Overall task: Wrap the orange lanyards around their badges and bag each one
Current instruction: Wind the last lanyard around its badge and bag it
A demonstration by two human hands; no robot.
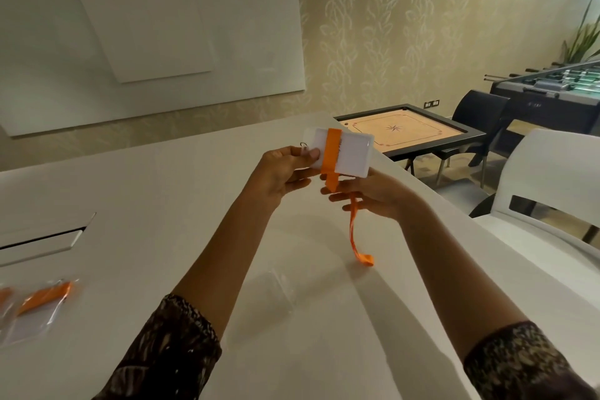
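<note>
A white badge (pixel 352 154) is held up above the white table (pixel 162 204). An orange lanyard (pixel 331 153) is wound round its middle, and the loose tail hangs down to a folded end (pixel 365 258) near the tabletop. My left hand (pixel 285 172) pinches the badge's left end by the metal ring (pixel 303 145). My right hand (pixel 373 195) is under the badge and pinches the hanging lanyard. An empty clear bag (pixel 276 289) lies flat on the table below my arms.
At the table's left edge lie bagged badges with orange lanyards (pixel 42 305). A recessed slot (pixel 45 237) is set in the tabletop on the left. Right of the table stand a white chair (pixel 548 178), a carrom board table (pixel 412 130) and a foosball table (pixel 552 88).
</note>
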